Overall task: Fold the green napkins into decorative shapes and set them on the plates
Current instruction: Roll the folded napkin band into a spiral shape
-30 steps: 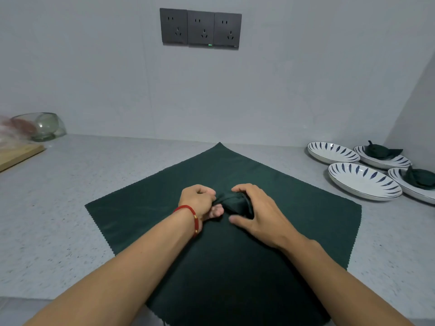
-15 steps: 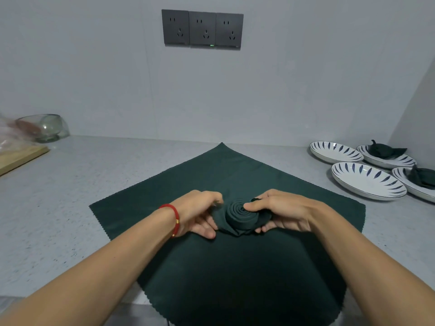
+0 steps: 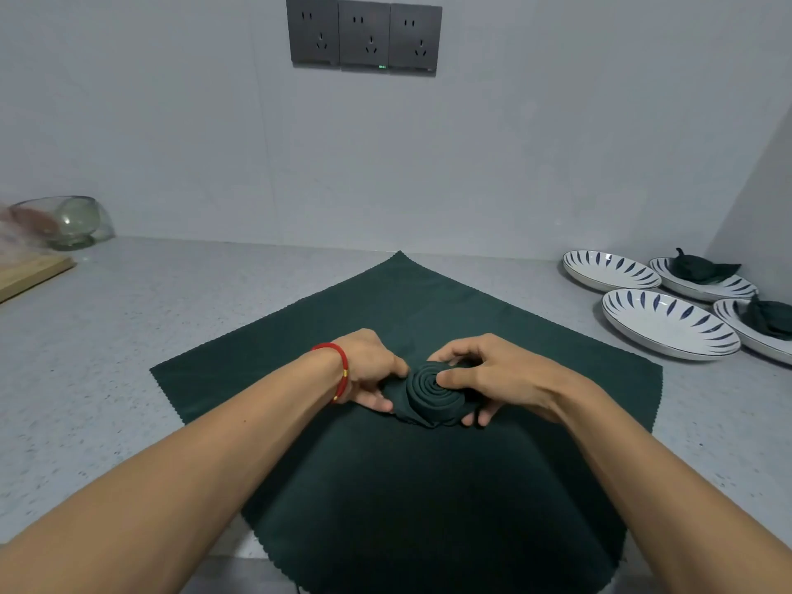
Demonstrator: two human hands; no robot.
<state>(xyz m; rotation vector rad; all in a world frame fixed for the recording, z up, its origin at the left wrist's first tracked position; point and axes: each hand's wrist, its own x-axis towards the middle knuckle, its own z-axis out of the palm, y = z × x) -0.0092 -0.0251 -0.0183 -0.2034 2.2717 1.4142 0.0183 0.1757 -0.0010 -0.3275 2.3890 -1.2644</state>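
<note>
My left hand (image 3: 373, 370) pinches the edge of the rolled napkin (image 3: 433, 392), and my right hand (image 3: 493, 375) curls around its other side, thumb on the spiral. The roll sits on a flat cloth (image 3: 428, 486) (same green) on the counter (image 3: 107, 336); the plates (image 3: 668, 323) stand well apart, far right.

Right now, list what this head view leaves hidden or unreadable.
- Rolled napkin: underside hidden by left hand and right hand.
- Far right plate: cut off by the frame edge.
- Glass bowl contents: blurred.
- Flat napkin: near corner cut off below.
</note>
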